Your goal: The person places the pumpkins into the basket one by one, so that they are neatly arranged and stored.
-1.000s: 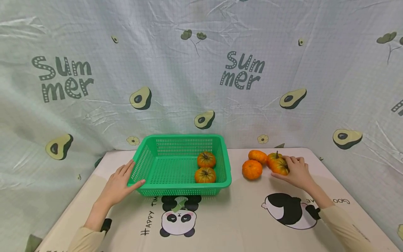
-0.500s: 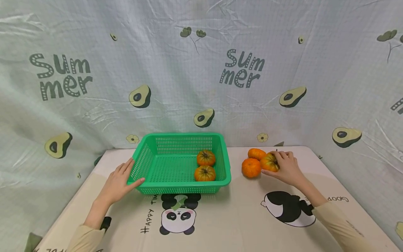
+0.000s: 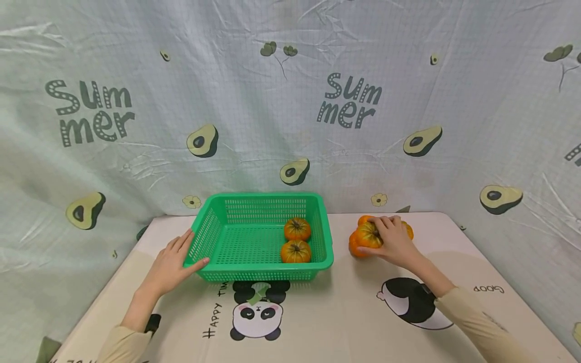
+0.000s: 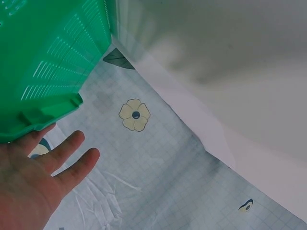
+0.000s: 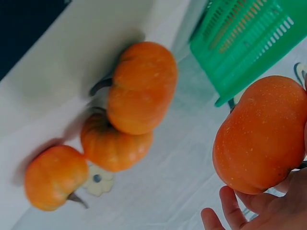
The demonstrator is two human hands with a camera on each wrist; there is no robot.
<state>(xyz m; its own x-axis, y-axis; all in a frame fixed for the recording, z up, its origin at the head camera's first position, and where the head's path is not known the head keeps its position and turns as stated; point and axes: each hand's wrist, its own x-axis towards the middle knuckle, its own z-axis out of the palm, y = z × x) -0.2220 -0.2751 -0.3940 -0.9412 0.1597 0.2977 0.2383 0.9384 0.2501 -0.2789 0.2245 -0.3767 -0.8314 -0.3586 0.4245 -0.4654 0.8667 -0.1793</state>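
My right hand [image 3: 396, 243] grips a small orange pumpkin [image 5: 261, 134] with green-tinged ribs, raised over the other pumpkins on the right. Under and behind it in the head view are a front orange pumpkin [image 3: 355, 246] and a back one [image 3: 364, 220], both mostly covered. Another pumpkin [image 3: 407, 230] peeks out right of that hand. On the left, my left hand [image 3: 167, 264] rests at the front left corner of a green plastic basket [image 3: 263, 267], its straight fingers along the side and thumb on the front rim. Two pumpkins [image 3: 296, 251] sit inside at the basket's right end.
A pale table [image 3: 327, 322] with panda prints carries everything. Behind it and at both sides hangs a whitish sheet [image 3: 254, 121] printed with avocados. The basket's right wall [image 3: 323, 232] stands between the pumpkins inside and those on the table.
My right hand has gripped the pumpkin, lifted it and moved left over the orange ones, uncovering another pumpkin at right. The left hand and basket stay in place.
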